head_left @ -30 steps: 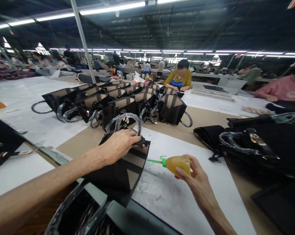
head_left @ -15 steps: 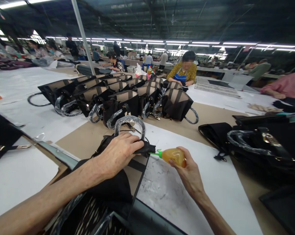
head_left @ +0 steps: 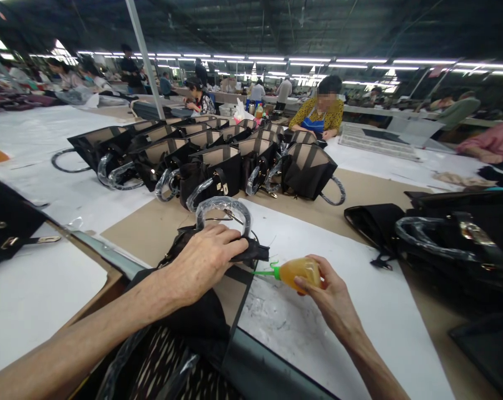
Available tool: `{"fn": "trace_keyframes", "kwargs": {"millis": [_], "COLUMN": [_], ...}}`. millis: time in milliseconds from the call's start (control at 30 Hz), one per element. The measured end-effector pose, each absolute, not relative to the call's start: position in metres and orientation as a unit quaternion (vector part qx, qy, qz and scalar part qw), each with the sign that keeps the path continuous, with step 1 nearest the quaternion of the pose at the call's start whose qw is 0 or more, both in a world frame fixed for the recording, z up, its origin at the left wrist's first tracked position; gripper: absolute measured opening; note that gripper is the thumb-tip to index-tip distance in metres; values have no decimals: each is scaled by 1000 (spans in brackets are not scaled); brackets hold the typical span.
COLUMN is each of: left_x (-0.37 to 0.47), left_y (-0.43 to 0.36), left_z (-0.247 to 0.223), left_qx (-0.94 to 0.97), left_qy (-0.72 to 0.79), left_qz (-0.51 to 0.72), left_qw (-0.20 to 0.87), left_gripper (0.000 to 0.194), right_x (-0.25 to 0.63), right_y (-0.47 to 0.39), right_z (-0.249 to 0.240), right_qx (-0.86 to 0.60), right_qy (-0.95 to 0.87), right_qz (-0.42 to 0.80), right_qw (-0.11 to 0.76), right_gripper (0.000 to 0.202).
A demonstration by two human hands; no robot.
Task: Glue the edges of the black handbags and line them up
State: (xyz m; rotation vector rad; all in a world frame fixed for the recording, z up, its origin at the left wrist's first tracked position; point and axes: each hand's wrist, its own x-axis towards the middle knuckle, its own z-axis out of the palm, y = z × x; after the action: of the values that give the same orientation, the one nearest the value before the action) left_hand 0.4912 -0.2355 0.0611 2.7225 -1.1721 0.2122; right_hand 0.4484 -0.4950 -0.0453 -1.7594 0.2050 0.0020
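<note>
a broad work table spreads around both hands, its tan covering [head_left: 326, 186] smooth and matte beyond the fingertips. a white sheet [head_left: 372, 300], flat and papery, lies under the right fingers, with dark smudges and loose threads to their left. past the left fingertips stand rows of black bags [head_left: 309, 169], boxy and open-topped, with beige and dark stripes inside and ring-like handles in crinkled clear film. to the right of the right fingers a heap of black bags [head_left: 499, 236] slumps in soft folds, with a shiny metal plate on one. farther off, beyond the fingers of both hands, a person [head_left: 318, 114] in a yellow patterned top leans over the table.

the worked bag [head_left: 193, 316] lies under the left palm and fingers, its black cloth soft and bunched, its striped panel [head_left: 226, 297] flat and straight-edged just below the fingertips. the left hand [head_left: 205, 258] rests on it, fingers close together and bent over the dark upper edge; whether the thumb pinches from beneath, i cannot tell. the right hand [head_left: 332, 291] pinches a rounded, translucent bottle [head_left: 299, 273] of amber liquid between thumb and fingers. a film-wrapped handle [head_left: 224, 203] arches above the left fingers, glossy and wrinkled. smallest, a thin green spout [head_left: 265, 273] tapers leftward from the right fingers to the panel's edge; contact is unclear.
</note>
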Motion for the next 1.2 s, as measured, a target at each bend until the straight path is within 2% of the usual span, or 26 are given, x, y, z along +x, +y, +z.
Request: {"fn": "trace_keyframes", "kwargs": {"millis": [833, 1200], "left_x": [482, 482], "left_y": [-229, -228], "left_z": [53, 49], "left_qx": [910, 906], "left_qy": [-401, -403], "left_qz": [78, 84], "left_qw": [78, 97], "left_gripper": [19, 18], "right_x": [426, 415], "right_y": [-491, -484], "right_z": [-45, -43], "right_qx": [-720, -727], "right_qy": [136, 128], "right_qz": [47, 73], "right_qw": [679, 671], "right_gripper": [44, 44]}}
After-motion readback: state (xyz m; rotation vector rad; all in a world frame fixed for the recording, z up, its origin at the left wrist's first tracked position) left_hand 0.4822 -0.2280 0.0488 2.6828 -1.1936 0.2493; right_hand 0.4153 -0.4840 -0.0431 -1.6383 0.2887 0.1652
